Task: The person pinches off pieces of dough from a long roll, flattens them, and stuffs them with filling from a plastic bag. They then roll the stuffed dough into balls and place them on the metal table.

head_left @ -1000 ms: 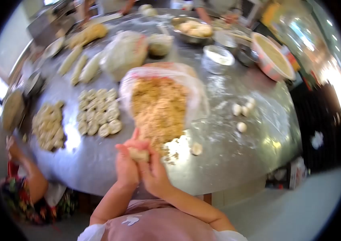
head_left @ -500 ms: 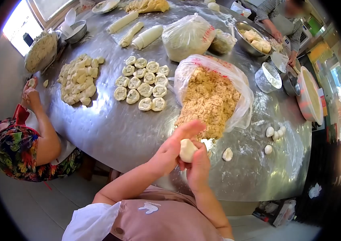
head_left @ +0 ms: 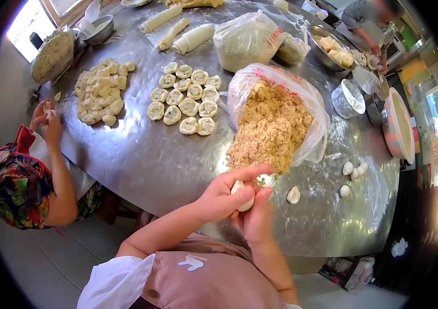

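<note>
Between my two hands is a pale ball of dough (head_left: 247, 205), partly covered by the fingers. My left hand (head_left: 222, 194) wraps round it with the thumb across its front and the index finger stretched out past it. From the other side, my right hand (head_left: 258, 219) grips the ball, thumb up and fingertips beneath. Just beyond the hands, a crumbly golden-brown filling (head_left: 270, 129) spills out of an open plastic bag (head_left: 318, 121). A small piece of dough (head_left: 293, 195) lies on the steel table to the right of my right hand.
On the steel table (head_left: 141, 170) stand rows of shaped dough rounds (head_left: 189, 106), a heap of dough pieces (head_left: 100, 92), dough rolls (head_left: 194, 39) and a tied bag (head_left: 247, 41). Small white balls (head_left: 348, 168) lie right, near bowls (head_left: 348, 99). Co-workers sit left (head_left: 23, 180) and far right (head_left: 368, 31).
My left thumb has come down over the dough ball, which is now more covered and turned. The co-worker at the left has brought both hands together. The view has shifted slightly.
</note>
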The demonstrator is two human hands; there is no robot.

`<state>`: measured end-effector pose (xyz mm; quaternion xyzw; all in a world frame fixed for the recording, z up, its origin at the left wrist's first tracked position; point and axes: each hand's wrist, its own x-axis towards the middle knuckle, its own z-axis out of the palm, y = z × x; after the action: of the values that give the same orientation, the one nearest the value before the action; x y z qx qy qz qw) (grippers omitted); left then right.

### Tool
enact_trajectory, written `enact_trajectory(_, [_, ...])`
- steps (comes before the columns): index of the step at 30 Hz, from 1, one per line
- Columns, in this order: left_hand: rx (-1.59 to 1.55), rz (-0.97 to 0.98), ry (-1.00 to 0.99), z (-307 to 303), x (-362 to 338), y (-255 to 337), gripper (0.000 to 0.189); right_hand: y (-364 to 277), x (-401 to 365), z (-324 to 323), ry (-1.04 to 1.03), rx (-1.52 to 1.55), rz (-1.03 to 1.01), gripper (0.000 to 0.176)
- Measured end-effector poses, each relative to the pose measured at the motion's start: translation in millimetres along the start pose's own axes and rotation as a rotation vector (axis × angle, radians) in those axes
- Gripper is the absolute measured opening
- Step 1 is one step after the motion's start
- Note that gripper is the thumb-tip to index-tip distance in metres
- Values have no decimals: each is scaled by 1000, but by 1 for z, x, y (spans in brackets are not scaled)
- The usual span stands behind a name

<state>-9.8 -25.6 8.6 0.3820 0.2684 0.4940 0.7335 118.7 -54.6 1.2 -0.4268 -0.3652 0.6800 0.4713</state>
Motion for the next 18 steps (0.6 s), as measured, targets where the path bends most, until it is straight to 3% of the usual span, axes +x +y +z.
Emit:
enact_trajectory(3, [76,-34,-24,-11,4,-10,59,8,0,17,84,-117,-204,74])
enact_trajectory(4, [92,-48,-14,-11,4,-9,60,7,-1,17,126,-276,-290,54])
enact_trajectory(7, [-27,-59,36,-6,3,-6,72,1,0,11,75,-265,-237,46])
enact_trajectory(9, [-147,-20,78,3,2,-1,86,-7,-4,4,0,-116,-85,55])
enact_trajectory(10, [-61,70,93,4,5,-8,88,-6,-3,2,-29,-84,-41,60])
enact_trajectory(12, [33,-102,-1,-2,0,1,83,-4,-5,2,-56,-99,36,65])
enact_trajectory(13, [85,-184,-55,-6,-2,6,80,4,-4,3,-6,-181,-89,65])
enact_trajectory(16, [129,61,-34,-10,6,-11,47,8,2,8,82,-526,-371,65])
enact_trajectory(18, [-75,-11,66,0,3,-5,39,1,0,8,72,-415,-220,64])
